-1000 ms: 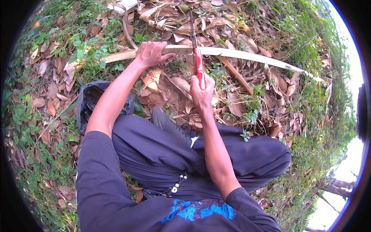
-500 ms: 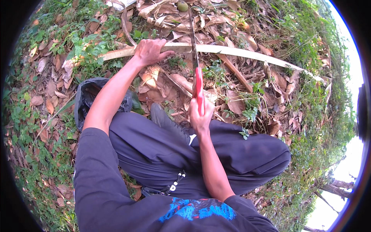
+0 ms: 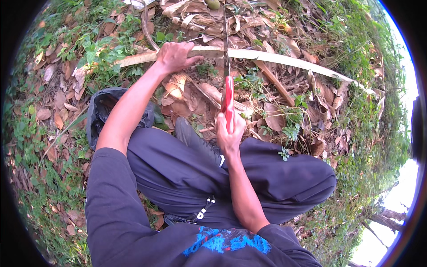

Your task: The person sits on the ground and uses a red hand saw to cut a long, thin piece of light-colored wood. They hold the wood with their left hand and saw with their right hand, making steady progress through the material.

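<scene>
A long pale wooden strip (image 3: 284, 60) lies across the ground in front of me, curving in the wide view. My left hand (image 3: 175, 58) is closed over it left of the middle, thumb pointing right. In my right hand (image 3: 230, 131) is the red handle of a hand saw (image 3: 228, 95), held with the fingers wrapped round. The dark, narrow blade points away from me and crosses the strip to the right of my left hand. Its far end runs out at the top of the view. How deep the blade sits in the wood cannot be made out.
Dry leaves (image 3: 271, 116) and green weeds (image 3: 98, 55) cover the ground. A brown stick (image 3: 275, 83) lies beneath the strip. Beyond the blade is a round green fruit (image 3: 213, 4). A black plastic bag (image 3: 100, 111) rests by my left forearm, near my folded legs (image 3: 178, 160).
The saw has turned slightly, its far end a little to the right, with only a small movement of my right hand. My left hand keeps its place on the strip.
</scene>
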`<control>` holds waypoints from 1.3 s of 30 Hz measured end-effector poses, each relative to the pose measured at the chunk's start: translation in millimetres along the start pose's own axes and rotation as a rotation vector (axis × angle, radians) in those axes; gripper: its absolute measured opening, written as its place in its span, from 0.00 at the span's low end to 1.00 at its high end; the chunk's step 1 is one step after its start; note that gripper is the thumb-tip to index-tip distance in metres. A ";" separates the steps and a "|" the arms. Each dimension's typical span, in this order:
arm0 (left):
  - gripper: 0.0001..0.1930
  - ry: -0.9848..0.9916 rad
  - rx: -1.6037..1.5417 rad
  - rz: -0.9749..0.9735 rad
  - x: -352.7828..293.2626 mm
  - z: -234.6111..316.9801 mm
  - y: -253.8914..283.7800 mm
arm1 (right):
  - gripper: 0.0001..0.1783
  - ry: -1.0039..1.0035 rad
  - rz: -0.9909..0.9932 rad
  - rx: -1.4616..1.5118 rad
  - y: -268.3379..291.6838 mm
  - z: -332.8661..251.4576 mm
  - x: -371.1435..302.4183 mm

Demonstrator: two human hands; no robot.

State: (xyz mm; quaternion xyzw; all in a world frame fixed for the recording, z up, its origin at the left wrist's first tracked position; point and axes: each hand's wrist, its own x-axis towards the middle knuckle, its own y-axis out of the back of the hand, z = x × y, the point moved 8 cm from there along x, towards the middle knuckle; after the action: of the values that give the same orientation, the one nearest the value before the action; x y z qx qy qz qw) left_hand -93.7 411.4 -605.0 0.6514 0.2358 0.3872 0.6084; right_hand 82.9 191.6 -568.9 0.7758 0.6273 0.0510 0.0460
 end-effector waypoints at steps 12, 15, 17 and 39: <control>0.35 0.024 -0.034 -0.010 3.2 3.6 2.1 | 0.11 0.054 0.044 -0.068 -7.5 8.8 103.7; 0.34 0.009 -0.031 0.032 4.4 8.3 5.7 | 0.11 0.027 0.046 -0.034 -9.8 8.1 103.7; 0.34 0.003 -0.031 0.037 3.2 7.4 9.8 | 0.10 0.059 0.054 -0.019 -6.6 4.6 82.0; 0.35 0.020 -0.015 0.061 -2.7 1.7 4.7 | 0.09 0.024 0.026 0.015 -5.3 15.2 62.7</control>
State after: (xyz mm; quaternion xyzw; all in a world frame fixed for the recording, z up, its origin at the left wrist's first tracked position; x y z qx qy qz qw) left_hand -94.7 407.5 -600.9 0.6500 0.2189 0.4138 0.5986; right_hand 92.9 253.9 -583.3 0.7836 0.6179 0.0561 0.0319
